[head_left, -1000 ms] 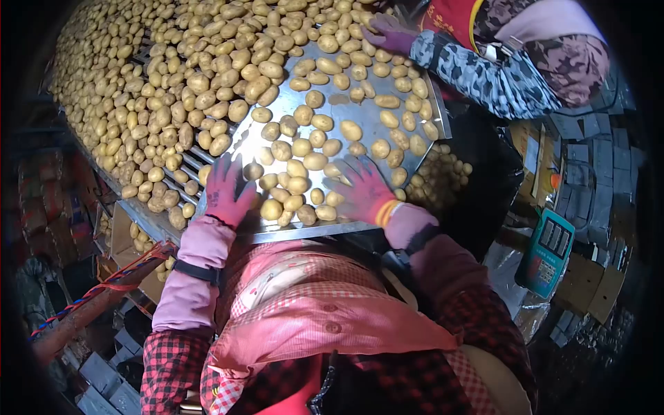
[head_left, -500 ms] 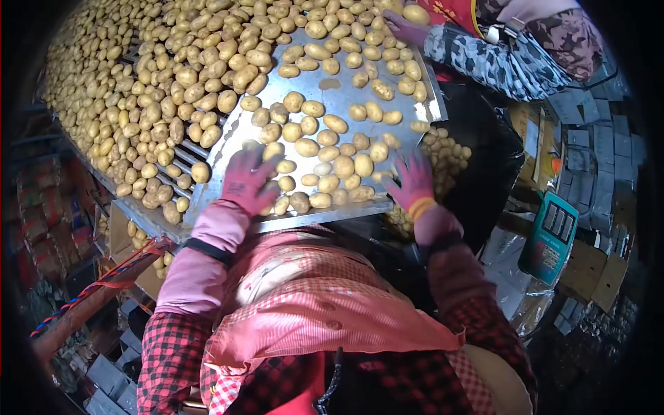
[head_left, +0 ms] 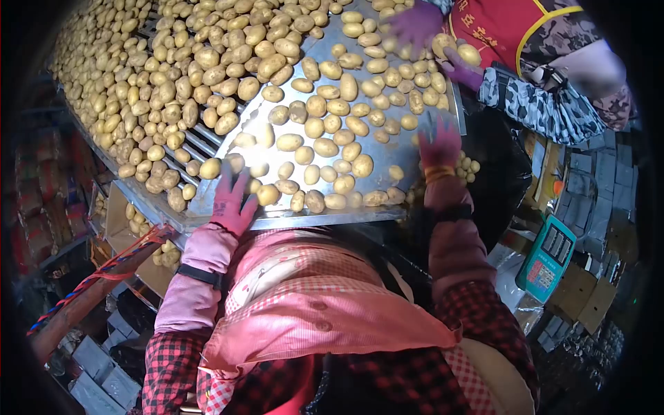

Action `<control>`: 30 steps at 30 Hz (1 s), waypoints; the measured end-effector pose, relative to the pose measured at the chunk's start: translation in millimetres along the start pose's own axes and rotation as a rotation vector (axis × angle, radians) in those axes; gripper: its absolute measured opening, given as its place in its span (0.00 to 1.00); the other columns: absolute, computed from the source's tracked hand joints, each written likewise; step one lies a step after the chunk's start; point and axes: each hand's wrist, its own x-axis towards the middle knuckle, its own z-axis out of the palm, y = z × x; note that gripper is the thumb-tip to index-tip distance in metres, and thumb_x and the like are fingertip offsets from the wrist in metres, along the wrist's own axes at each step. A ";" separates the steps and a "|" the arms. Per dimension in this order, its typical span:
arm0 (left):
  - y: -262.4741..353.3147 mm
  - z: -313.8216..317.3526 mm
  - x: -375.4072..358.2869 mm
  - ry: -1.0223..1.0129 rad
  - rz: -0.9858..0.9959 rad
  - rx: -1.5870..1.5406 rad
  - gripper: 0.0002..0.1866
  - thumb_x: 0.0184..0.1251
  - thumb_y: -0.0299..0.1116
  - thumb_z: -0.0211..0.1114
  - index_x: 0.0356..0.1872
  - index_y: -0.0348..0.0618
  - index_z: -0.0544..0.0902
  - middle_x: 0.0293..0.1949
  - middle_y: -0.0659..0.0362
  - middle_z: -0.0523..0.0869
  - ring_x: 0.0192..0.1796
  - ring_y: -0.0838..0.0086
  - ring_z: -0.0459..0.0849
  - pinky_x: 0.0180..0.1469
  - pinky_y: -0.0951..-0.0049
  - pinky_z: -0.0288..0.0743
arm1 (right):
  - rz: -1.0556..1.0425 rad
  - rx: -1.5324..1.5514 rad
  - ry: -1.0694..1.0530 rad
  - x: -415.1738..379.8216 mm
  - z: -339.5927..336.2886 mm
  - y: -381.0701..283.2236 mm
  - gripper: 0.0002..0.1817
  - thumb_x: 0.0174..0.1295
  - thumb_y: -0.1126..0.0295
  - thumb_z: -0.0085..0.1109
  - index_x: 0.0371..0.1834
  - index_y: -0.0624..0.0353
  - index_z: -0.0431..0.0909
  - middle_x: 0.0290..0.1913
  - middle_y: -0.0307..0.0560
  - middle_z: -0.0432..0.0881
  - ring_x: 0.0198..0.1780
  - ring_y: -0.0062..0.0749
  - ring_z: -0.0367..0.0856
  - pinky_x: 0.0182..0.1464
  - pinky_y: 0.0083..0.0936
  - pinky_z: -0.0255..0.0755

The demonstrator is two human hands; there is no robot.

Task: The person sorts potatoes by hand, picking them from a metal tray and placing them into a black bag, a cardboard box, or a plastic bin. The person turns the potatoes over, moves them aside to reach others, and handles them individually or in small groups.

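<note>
Many yellow potatoes lie loose on a sloping metal tray in front of me. My left hand, in a pink and grey glove, is at the tray's lower left with its fingers apart, beside a few potatoes. Over the tray's right edge, my right hand has its fingers stretched upward and slightly blurred. It wears a matching glove and grips nothing visible. Close to its wrist, smaller potatoes are heaped below the tray edge, partly hidden by my arm.
A bar grate heaped with potatoes adjoins the tray on the left. At upper right, a co-worker's gloved hand is at some potatoes, and the other gloved hand is blurred. A green scale display and cardboard boxes stand right.
My left hand has moved slightly left, and my right hand has moved up and right along the tray edge. The view has shifted. Both of the co-worker's hands now show.
</note>
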 end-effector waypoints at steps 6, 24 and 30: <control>36.5 -25.2 21.0 -0.111 0.072 -0.313 0.27 0.68 0.36 0.61 0.67 0.40 0.71 0.67 0.43 0.72 0.70 0.50 0.69 0.71 0.58 0.62 | -0.195 -0.349 -0.386 62.3 14.1 -42.0 0.37 0.53 0.50 0.67 0.67 0.47 0.70 0.60 0.47 0.77 0.63 0.45 0.72 0.66 0.43 0.63; -11.5 -20.7 21.1 0.180 0.027 0.148 0.25 0.59 0.44 0.65 0.57 0.47 0.78 0.59 0.47 0.75 0.65 0.46 0.68 0.66 0.49 0.61 | -0.496 0.159 -0.080 70.2 46.9 -201.1 0.22 0.54 0.52 0.64 0.54 0.38 0.80 0.61 0.39 0.76 0.68 0.44 0.66 0.68 0.48 0.57; 21.5 -33.8 19.1 0.111 0.015 -0.155 0.22 0.64 0.40 0.63 0.59 0.48 0.78 0.59 0.48 0.77 0.64 0.49 0.71 0.70 0.53 0.60 | -0.443 0.172 -0.139 26.3 80.0 -225.0 0.12 0.53 0.58 0.63 0.41 0.42 0.84 0.50 0.38 0.79 0.57 0.40 0.73 0.57 0.43 0.65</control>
